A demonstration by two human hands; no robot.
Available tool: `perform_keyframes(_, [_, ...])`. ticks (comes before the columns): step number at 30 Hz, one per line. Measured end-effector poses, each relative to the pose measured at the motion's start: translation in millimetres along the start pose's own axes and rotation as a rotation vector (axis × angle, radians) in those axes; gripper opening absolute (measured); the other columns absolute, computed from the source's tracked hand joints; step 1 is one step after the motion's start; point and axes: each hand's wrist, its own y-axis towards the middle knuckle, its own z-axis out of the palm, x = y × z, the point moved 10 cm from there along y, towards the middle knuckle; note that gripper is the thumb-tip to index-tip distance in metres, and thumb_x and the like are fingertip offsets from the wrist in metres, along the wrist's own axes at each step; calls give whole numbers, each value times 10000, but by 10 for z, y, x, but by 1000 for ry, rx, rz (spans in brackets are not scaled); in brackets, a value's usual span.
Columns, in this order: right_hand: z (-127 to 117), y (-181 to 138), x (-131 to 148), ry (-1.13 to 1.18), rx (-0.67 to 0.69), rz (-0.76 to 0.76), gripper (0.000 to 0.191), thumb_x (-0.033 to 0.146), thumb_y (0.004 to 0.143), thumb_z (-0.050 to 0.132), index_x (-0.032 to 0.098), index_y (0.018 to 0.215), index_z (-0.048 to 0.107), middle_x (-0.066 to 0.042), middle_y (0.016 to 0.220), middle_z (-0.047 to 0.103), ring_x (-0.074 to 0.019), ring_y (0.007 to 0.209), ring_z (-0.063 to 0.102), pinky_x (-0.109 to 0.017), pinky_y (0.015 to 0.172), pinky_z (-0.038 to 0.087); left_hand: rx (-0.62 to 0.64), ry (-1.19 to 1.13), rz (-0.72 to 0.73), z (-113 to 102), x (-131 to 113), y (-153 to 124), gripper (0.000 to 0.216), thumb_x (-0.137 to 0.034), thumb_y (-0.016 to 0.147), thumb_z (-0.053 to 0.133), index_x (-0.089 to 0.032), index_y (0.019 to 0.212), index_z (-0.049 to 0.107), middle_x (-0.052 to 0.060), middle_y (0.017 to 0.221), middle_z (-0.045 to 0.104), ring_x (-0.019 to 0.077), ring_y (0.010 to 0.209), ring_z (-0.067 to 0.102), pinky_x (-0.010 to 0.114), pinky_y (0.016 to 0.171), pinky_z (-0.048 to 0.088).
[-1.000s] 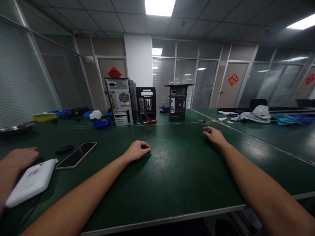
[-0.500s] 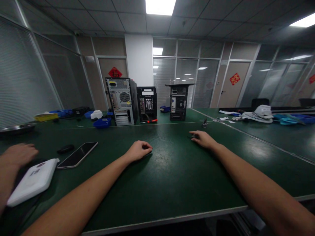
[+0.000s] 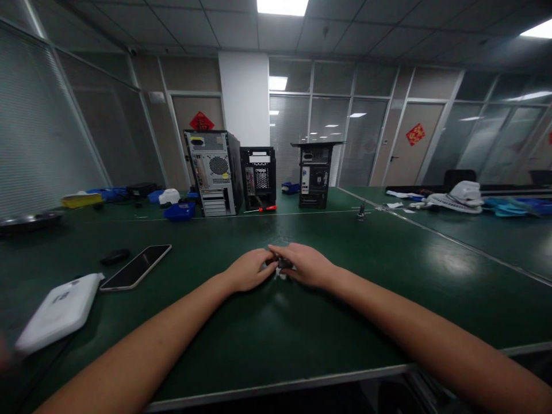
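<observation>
My two hands meet low over the middle of the green table (image 3: 241, 339). Between their fingertips is a small dark metal part (image 3: 284, 263), mostly covered, with a pale bit showing below it. My right hand (image 3: 307, 264) closes on this part from the right, index finger stretched over the top. From the left, my left hand (image 3: 252, 269) comes up to it with thumb and fingers pinched; what lies in that pinch is hidden. Farther back on the right stands a small upright metal piece (image 3: 361, 212), apart from both hands.
Computer cases (image 3: 211, 172) stand along the back, with a red-handled screwdriver (image 3: 267, 208) before them. On the left lie a phone (image 3: 137, 268), a black mouse (image 3: 115, 257), a white box-like device (image 3: 60, 313) and a blue bin (image 3: 179, 211). A white cap (image 3: 463, 198) lies far right.
My right hand has moved left with the small metal part and now meets my left hand, which shifted slightly right. Another person's hand at the left has mostly withdrawn from view.
</observation>
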Motion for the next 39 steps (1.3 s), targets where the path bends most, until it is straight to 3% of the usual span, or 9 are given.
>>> perform_keyframes(3, [-10, -8, -75, -32, 1, 4, 640, 185, 926, 572, 215, 1527, 354, -124, 1187, 631, -249, 1076, 581, -383, 927, 456, -14, 58, -16, -14, 32, -1, 268, -355, 1000, 439, -192, 1028, 649, 71, 971, 692, 220, 905, 632, 320, 822, 469])
perform_keyframes(9, [-186, -111, -438, -10, -126, 228, 497, 57, 876, 464, 144, 1365, 456, -133, 1207, 588, -228, 1088, 556, -377, 947, 421, -18, 93, -25, -26, 118, -15, 178, -308, 922, 571, -213, 1031, 675, 51, 969, 701, 215, 923, 630, 303, 805, 479])
perform_keyframes(15, [-64, -26, -42, -31, -31, 68, 284, 301, 886, 632, 196, 1133, 540, -82, 1073, 624, -232, 1008, 573, -367, 900, 387, -22, 60, -2, -3, 31, -5, 196, -346, 936, 588, -206, 983, 717, 41, 942, 717, 207, 903, 634, 298, 794, 468])
perform_keyframes(18, [22, 26, 110, -110, 0, 15, 218, 322, 909, 624, 193, 1068, 550, -86, 1048, 639, -234, 1000, 579, -359, 883, 367, -22, 38, 22, 0, -42, 12, 198, -339, 947, 582, -196, 924, 716, 38, 915, 721, 200, 887, 633, 292, 803, 460])
perform_keyframes(25, [-142, 32, 21, -111, -101, 15, 128, 271, 981, 532, 187, 1063, 584, -77, 1016, 681, -206, 958, 606, -344, 876, 354, -42, -4, 12, -46, -25, 25, 357, -424, 1013, 466, -196, 958, 735, 50, 906, 717, 193, 866, 627, 284, 780, 454])
perform_keyframes(29, [-431, -53, -493, -58, -251, 161, 158, 300, 1002, 483, 191, 1047, 587, -73, 998, 688, -197, 916, 619, -321, 846, 378, -40, 11, -25, -55, 105, 13, 390, -466, 1006, 463, -199, 999, 747, 63, 946, 727, 206, 893, 631, 296, 786, 459])
perform_keyframes(32, [-570, -292, -1194, -37, -337, 343, 187, 306, 1012, 426, 195, 1046, 572, -76, 947, 683, -196, 827, 619, -302, 772, 394, -29, 13, -66, -55, 219, 0, 419, -495, 1004, 446, -203, 1012, 747, 66, 966, 727, 213, 903, 633, 303, 776, 463])
perform_keyframes(37, [-464, -1086, -2555, 80, -346, 796, 178, 311, 996, 426, 196, 1027, 558, -82, 924, 691, -201, 809, 621, -292, 742, 419, -22, 10, -106, -54, 317, -13, 428, -514, 996, 445, -214, 1017, 749, 59, 977, 728, 213, 888, 634, 302, 750, 462])
perform_keyframes(39, [-368, -1387, -2905, 136, -326, 939, 171, 305, 984, 443, 195, 975, 573, -77, 884, 702, -198, 786, 627, -291, 738, 430, -21, 6, -99, -48, 315, -9, 429, -510, 997, 440, -213, 1019, 750, 59, 979, 730, 213, 893, 635, 298, 752, 461])
